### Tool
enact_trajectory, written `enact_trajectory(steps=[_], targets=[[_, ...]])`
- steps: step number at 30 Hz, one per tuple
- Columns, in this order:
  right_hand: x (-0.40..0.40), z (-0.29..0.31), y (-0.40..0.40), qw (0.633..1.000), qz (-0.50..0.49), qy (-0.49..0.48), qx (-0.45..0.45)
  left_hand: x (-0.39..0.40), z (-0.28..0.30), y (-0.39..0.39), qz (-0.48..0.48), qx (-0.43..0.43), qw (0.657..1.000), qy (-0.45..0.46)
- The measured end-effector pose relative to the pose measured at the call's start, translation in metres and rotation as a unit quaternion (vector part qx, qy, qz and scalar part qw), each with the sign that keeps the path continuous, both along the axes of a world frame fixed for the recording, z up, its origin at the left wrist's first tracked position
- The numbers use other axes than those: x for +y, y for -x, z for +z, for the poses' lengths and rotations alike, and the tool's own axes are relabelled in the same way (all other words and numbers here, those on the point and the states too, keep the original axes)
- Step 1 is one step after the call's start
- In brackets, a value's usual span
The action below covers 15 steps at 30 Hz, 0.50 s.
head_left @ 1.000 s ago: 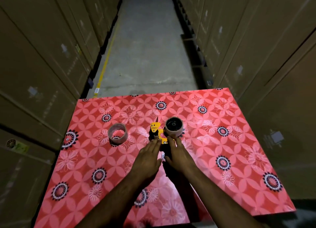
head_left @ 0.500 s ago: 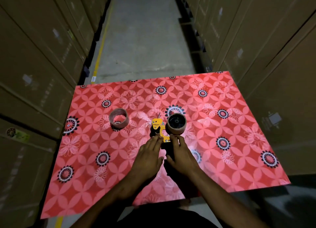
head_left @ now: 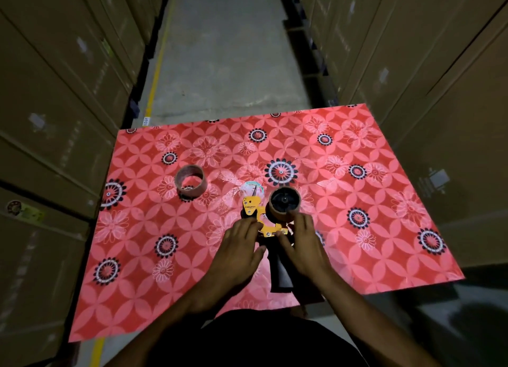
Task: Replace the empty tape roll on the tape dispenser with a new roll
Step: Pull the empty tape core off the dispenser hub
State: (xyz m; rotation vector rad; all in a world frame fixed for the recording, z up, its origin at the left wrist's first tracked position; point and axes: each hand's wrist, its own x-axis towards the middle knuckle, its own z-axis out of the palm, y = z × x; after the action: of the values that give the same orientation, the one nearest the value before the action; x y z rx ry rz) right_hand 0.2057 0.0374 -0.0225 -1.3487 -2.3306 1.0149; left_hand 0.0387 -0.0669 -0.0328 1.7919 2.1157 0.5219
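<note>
Room: a narrow aisle between tall stacks of brown cardboard boxes point(head_left: 55, 97), with a grey concrete floor point(head_left: 228, 64) and a yellow line point(head_left: 154, 88) along its left side.
Surface: a table point(head_left: 384, 243) covered with red cloth printed with white petals and black-and-white flower discs.
Tape dispenser point(head_left: 265, 223): it lies on the cloth in front of me, yellow frame away from me, black handle toward me.
Writing: there is small dark lettering on the yellow frame, but I cannot read it; small labels on the boxes are also too blurred.
Roll on dispenser point(head_left: 284, 204): a brown ring sits around the black hub, at the right of the frame.
Loose roll point(head_left: 189, 182): it stands alone on the cloth, well apart to the left.
My left hand point(head_left: 237, 252): fingers lightly spread, the tips resting on the frame's left side.
My right hand point(head_left: 302, 245): fingers loosely spread, the tips touching the near edge of the mounted roll and the frame; no firm pinch that I can see.
</note>
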Motion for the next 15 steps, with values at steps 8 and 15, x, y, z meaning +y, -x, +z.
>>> enact_trajectory(steps=[8, 15], targets=[[0.071, -0.005, 0.022, 0.994, -0.095, 0.05, -0.021, 0.053, 0.009, 0.001, -0.035, 0.058, 0.998, -0.009], [0.103, 0.002, 0.031, 0.991, -0.054, 0.089, -0.082, 0.104, 0.004, 0.008, 0.046, 0.014, 0.999, 0.0]])
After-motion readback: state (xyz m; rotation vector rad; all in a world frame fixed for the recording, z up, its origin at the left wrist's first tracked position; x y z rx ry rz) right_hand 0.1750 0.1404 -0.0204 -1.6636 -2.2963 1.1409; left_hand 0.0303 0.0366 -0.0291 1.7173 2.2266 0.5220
